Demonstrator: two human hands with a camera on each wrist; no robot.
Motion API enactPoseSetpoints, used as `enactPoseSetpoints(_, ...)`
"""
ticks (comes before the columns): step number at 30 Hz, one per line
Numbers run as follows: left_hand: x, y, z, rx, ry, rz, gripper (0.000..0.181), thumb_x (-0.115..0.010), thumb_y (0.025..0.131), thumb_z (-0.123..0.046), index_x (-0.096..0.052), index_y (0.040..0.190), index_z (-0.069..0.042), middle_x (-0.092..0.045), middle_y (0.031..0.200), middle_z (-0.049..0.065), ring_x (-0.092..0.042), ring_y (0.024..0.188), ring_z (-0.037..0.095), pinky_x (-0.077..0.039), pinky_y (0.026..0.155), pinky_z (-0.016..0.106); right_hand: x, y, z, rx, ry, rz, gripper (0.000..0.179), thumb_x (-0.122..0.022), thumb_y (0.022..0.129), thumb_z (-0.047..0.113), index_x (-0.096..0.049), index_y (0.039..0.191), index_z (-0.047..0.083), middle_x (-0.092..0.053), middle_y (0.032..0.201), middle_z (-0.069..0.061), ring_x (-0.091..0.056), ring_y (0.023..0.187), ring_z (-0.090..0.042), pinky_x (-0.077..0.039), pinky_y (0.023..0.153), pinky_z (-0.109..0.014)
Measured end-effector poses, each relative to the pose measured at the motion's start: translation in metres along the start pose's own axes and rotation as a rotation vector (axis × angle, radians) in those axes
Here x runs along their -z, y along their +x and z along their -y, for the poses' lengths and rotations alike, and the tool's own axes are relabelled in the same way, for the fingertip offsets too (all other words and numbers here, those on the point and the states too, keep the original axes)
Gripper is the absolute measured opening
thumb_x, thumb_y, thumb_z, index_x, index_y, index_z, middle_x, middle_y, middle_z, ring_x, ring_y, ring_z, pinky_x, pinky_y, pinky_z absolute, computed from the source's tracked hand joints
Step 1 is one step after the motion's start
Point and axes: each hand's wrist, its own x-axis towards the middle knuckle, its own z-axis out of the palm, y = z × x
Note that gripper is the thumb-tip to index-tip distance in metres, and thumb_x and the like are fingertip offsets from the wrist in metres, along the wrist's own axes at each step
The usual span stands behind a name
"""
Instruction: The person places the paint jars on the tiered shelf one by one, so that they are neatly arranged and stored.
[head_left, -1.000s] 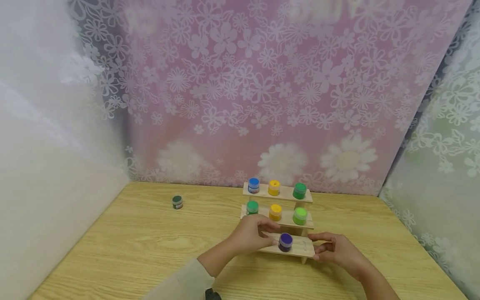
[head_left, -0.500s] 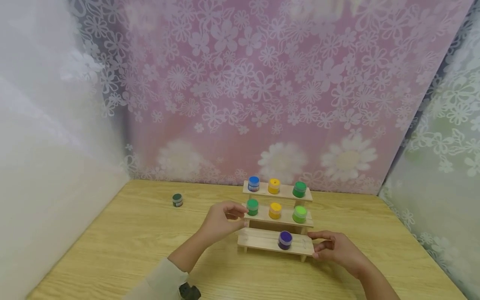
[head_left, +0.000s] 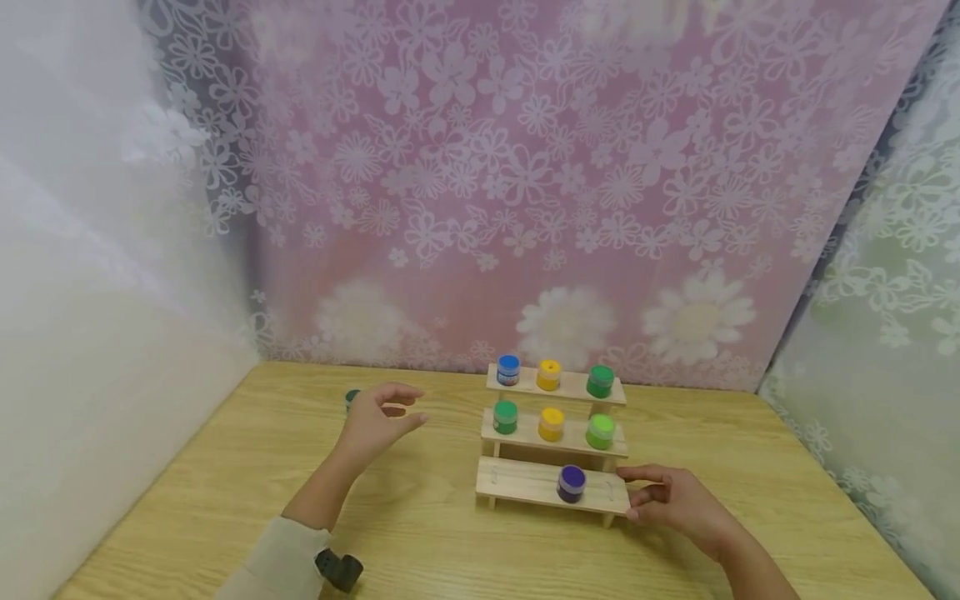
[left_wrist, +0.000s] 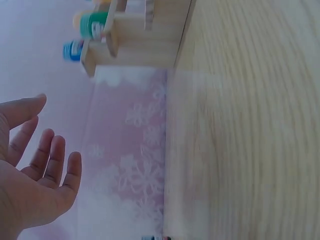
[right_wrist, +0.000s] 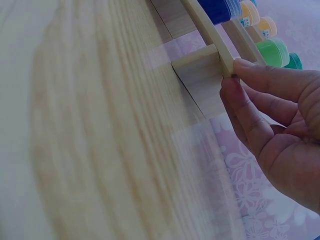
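Note:
A three-tier wooden shelf (head_left: 521,483) stands on the table. On its lowest tier sits a purple paint jar (head_left: 572,484). My right hand (head_left: 682,506) pinches the right end of that tier between thumb and fingers, and the right wrist view shows the board's corner (right_wrist: 228,67) at the fingertips. Left of the shelf, my left hand (head_left: 372,427) hovers with nothing in it, its fingers loosely bent and apart from the thumb. Partly hidden behind that hand is a dark green paint jar (head_left: 350,399) on the table.
The top tier bears a blue jar (head_left: 508,369), a yellow jar (head_left: 549,375) and a green jar (head_left: 600,382). On the middle tier stand green (head_left: 506,417), yellow (head_left: 551,423) and light green (head_left: 601,431) jars. A flowered curtain (head_left: 465,208) hangs behind the table.
My left hand has left the purple jar and moved far left, away from the shelf, to beside the dark green jar. My right hand stays at the shelf's end.

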Motion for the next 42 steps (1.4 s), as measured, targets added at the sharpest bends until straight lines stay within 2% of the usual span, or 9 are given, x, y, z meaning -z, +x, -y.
enactPoseSetpoints(7,0.023,0.005,0.019,0.08,-0.017,-0.065,0.037,-0.08,0.084,-0.019,-0.069,0.119,-0.012,-0.06,0.123,0.009,-0.055,0.116,0.035,-0.052,0.092,0.043,0.001,-0.001,-0.001,-0.014,-0.01,-0.003,0.064,-0.074,0.087,0.008,-0.043,0.138,-0.014,-0.064,0.108,-0.012,-0.063,0.094,-0.023,-0.057,0.078,-0.034)
enactPoseSetpoints(11,0.035,0.007,0.027,0.095,-0.033,-0.104,0.039,-0.079,0.084,-0.021,-0.069,0.12,-0.011,-0.058,0.127,0.012,-0.052,0.119,0.036,-0.05,0.095,0.046,0.0,-0.001,0.0,-0.008,-0.009,0.004,0.064,-0.074,0.087,0.009,-0.043,0.138,-0.014,-0.064,0.109,-0.012,-0.063,0.094,-0.023,-0.057,0.079,-0.033)
enactPoseSetpoints(18,0.051,0.008,0.035,0.145,-0.042,-0.135,0.04,-0.078,0.086,-0.019,-0.068,0.124,-0.01,-0.051,0.13,0.017,-0.055,0.115,0.037,-0.053,0.089,0.048,-0.001,-0.001,0.001,-0.001,-0.015,0.011,0.065,-0.074,0.087,0.011,-0.043,0.138,-0.014,-0.064,0.111,-0.013,-0.063,0.095,-0.023,-0.057,0.079,-0.032)
enactPoseSetpoints(23,0.058,0.012,0.04,0.144,-0.014,-0.159,0.04,-0.077,0.086,-0.018,-0.067,0.124,-0.009,-0.051,0.132,0.017,-0.052,0.117,0.038,-0.053,0.088,0.047,-0.001,-0.001,0.002,-0.007,-0.006,0.006,0.065,-0.074,0.087,0.009,-0.042,0.138,-0.015,-0.064,0.11,-0.013,-0.063,0.094,-0.023,-0.057,0.079,-0.034)
enactPoseSetpoints(34,0.068,0.022,0.055,0.144,0.041,-0.092,0.048,-0.077,0.086,-0.015,-0.062,0.131,-0.009,-0.04,0.143,0.017,-0.035,0.13,0.042,-0.043,0.098,0.058,-0.001,0.0,0.001,0.001,-0.009,0.013,0.064,-0.074,0.087,0.009,-0.042,0.138,-0.015,-0.063,0.11,-0.013,-0.063,0.092,-0.022,-0.057,0.078,-0.033)
enactPoseSetpoints(42,0.07,0.029,0.063,0.195,0.09,-0.043,0.059,-0.077,0.086,-0.012,-0.054,0.14,-0.01,-0.032,0.151,0.019,-0.032,0.134,0.044,-0.038,0.102,0.06,0.0,-0.001,0.002,-0.012,-0.01,0.01,0.064,-0.074,0.087,0.009,-0.042,0.138,-0.015,-0.063,0.11,-0.012,-0.063,0.092,-0.021,-0.057,0.079,-0.034)
